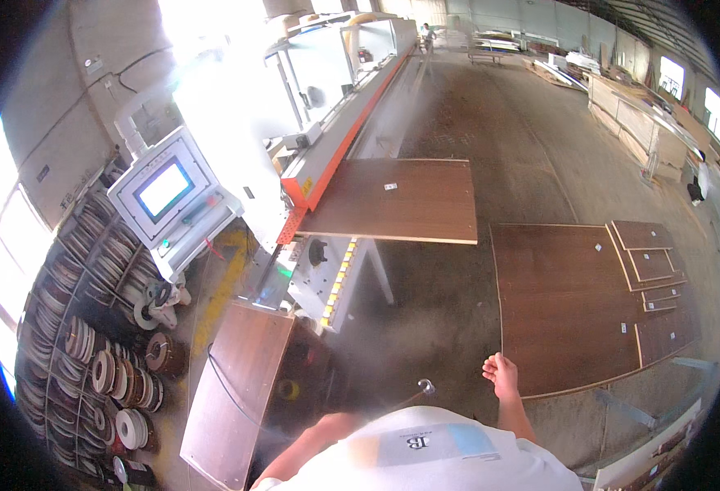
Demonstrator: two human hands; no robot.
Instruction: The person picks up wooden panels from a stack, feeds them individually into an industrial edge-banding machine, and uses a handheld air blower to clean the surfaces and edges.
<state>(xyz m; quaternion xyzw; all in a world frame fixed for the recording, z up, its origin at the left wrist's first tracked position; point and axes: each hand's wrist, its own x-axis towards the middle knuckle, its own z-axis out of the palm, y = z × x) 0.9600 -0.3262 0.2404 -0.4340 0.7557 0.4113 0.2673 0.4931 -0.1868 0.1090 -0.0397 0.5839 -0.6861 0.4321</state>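
My right hand (501, 375) hung loosely curled and held nothing, just short of the near edge of the stack of dark brown panels (569, 307) lying on the floor to my right. My left hand was hidden under my shirt, so I could not tell its state. Farther off, another brown panel (397, 199) rested flat on the surface of the long machine (327, 164), its control screen (164, 188) at far left.
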